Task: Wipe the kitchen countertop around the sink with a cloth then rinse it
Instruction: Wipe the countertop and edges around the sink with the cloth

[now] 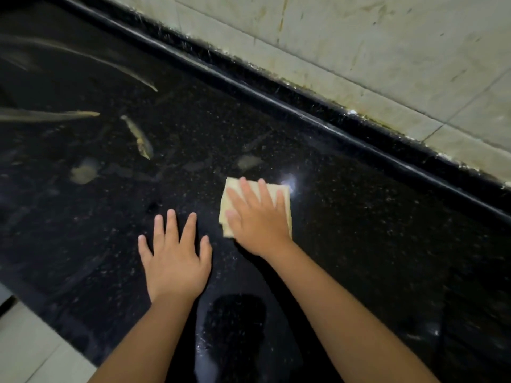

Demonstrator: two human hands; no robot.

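A folded pale yellow cloth [279, 192] lies flat on the black speckled countertop [359, 244]. My right hand [257, 217] presses down on the cloth with straight, spread fingers and covers most of it. My left hand [174, 255] rests flat on the bare countertop just left of the cloth, fingers spread, holding nothing. No sink shows in this view.
A raised black lip [276, 100] runs along the back of the counter under a stained pale tiled wall [387, 51]. Wet streaks and smears [139, 139] mark the counter at the left. The counter's front edge and pale floor tiles [36, 346] show at lower left.
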